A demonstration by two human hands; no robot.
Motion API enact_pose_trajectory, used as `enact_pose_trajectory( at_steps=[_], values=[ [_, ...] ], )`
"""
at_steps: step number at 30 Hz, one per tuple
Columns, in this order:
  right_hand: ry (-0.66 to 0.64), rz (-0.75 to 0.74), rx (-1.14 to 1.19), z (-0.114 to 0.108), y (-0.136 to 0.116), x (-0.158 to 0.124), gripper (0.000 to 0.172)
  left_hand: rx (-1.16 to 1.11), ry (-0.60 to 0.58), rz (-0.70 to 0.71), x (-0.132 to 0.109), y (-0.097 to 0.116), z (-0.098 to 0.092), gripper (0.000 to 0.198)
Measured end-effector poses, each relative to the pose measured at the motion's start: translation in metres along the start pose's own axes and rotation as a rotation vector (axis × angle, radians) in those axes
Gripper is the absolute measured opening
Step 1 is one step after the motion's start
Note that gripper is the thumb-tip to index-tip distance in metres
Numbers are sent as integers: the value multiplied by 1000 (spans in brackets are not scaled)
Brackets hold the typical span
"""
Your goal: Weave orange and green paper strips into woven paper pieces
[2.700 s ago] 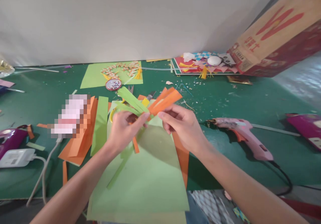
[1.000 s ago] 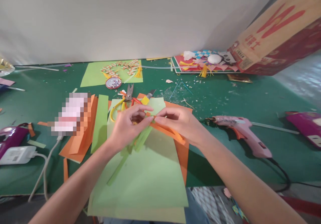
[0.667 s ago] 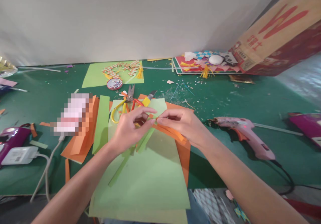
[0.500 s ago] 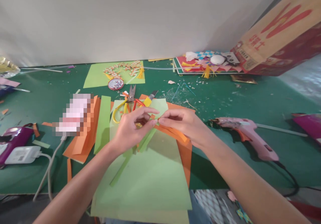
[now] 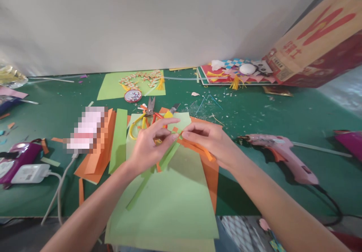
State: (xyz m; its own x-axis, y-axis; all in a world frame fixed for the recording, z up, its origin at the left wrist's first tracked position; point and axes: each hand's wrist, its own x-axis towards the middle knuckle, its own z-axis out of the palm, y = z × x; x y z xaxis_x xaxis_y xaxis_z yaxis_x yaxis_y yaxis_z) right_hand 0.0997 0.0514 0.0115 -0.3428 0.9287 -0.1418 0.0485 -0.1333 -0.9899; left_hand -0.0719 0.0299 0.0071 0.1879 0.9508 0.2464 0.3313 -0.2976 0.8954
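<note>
My left hand pinches a bunch of green paper strips where they cross orange paper strips. My right hand pinches the orange strips just right of that crossing, fingertips nearly touching the left hand's. Both hands hover over a large light green paper sheet lying on orange sheets at the near edge of the green table. A loose green strip lies on the sheet below my left hand.
Scissors with yellow and red handles and a yellow utility knife lie just behind my hands. A pink glue gun rests to the right. Orange and green paper is stacked left, beside a white charger. A cardboard box stands at back right.
The strips, first held raised with their ends fanned upward, were brought down low over the green sheet. Since then my fingertips have worked closer together at the crossing; the view drifted slightly.
</note>
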Motion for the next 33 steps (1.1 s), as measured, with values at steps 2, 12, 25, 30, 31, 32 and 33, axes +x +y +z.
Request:
enact_pose_trajectory(
  at_steps=[2,12,25,30,31,32,33],
  values=[
    [3,-8,10,0,1,0,22,-2,4,6,0,0,0,31],
    [-66,-43,-55,-2,5,2,25,-92,70,-10,0,-3,3,26],
    [236,-415,-404,5,12,0,26,-867,732,-311,24,-13,-24,12],
    [126,-760,-817,11,19,-12,20,-972,697,-385,23,-8,-20,13],
    [106,-834,-878,11,20,-16,20,-973,690,-387,22,-7,-19,13],
    [104,-894,-943,11,20,-22,20,-972,684,-383,22,-6,-18,13],
    [128,-929,-1013,9,20,-28,19,-971,677,-379,21,-6,-17,12]
  ],
)
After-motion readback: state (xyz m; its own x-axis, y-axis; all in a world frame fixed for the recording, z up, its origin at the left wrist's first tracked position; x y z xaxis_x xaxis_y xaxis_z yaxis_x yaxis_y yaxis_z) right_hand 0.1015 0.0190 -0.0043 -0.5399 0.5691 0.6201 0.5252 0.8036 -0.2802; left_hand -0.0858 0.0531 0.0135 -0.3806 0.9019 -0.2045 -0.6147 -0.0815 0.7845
